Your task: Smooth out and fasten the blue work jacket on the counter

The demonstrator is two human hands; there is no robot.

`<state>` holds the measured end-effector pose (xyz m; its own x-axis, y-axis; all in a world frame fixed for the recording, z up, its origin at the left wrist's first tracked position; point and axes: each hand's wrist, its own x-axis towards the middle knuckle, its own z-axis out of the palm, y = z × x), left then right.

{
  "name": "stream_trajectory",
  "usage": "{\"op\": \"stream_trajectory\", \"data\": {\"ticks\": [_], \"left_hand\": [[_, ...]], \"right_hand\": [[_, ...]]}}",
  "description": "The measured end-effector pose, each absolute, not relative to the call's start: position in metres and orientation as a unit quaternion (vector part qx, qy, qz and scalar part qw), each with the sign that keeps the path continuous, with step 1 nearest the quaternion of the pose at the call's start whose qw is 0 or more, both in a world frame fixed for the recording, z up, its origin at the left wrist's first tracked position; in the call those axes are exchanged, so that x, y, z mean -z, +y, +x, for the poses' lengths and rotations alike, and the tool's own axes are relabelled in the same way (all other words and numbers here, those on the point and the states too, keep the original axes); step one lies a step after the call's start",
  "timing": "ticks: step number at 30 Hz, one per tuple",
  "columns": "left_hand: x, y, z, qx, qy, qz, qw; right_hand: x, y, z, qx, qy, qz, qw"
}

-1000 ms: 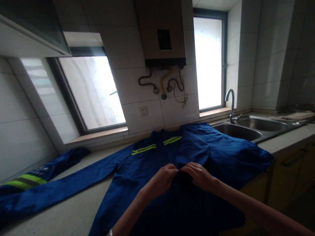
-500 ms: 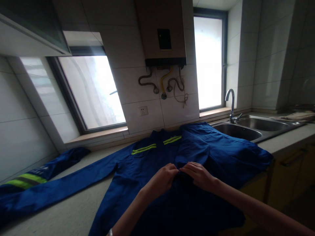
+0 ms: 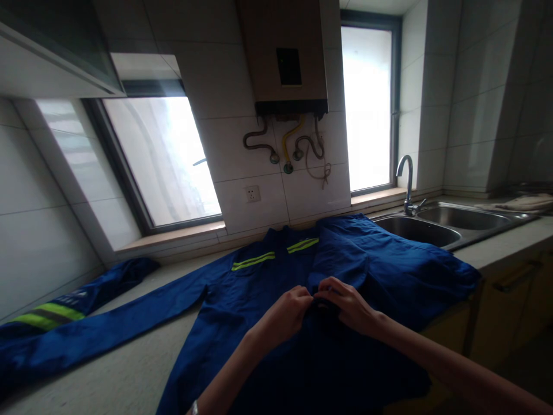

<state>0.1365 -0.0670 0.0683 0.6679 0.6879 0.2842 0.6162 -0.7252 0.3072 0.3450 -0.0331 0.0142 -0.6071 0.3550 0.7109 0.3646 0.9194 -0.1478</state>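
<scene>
In the head view, a blue work jacket (image 3: pixel 268 300) with yellow-green reflective stripes lay spread front-up across the middle of the worktop (image 3: pixel 129 374), its hem hanging over the near edge. One sleeve (image 3: pixel 86 328) ran out flat toward the left end of the worktop, its striped cuff at the far left. The other side lay bunched toward the right, up against the rim of the double sink (image 3: pixel 449 227) at the worktop's right end.

The left hand (image 3: pixel 285 314) and right hand (image 3: pixel 349 305) met at the jacket's centre front, fingers curled in and pinching the cloth along the front opening, fingertips almost touching. What they gripped between them, a button or a fastener, was too dark to tell.

Compared with a second ago, the right hand had edged slightly up the placket and closed in against the left; the jacket itself had not shifted. That small creep suggested fine work at one spot on the front closure, not a repositioning of the garment.

A tap (image 3: pixel 406 178) stood behind the sink, and a wall-mounted water heater (image 3: pixel 287 57) hung above the collar.
</scene>
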Motion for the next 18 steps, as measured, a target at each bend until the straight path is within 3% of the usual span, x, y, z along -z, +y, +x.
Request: {"op": "stream_trajectory", "data": {"ticks": [10, 18], "left_hand": [[-0.068, -0.068, 0.137, -0.242, 0.393, 0.876, 0.143], [-0.053, -0.066, 0.143, -0.278, 0.431, 0.85, 0.118]], "right_hand": [[-0.021, -0.035, 0.333, -0.056, -0.877, -0.233, 0.417], [-0.022, -0.031, 0.327, -0.119, -0.846, -0.292, 0.43]]}}
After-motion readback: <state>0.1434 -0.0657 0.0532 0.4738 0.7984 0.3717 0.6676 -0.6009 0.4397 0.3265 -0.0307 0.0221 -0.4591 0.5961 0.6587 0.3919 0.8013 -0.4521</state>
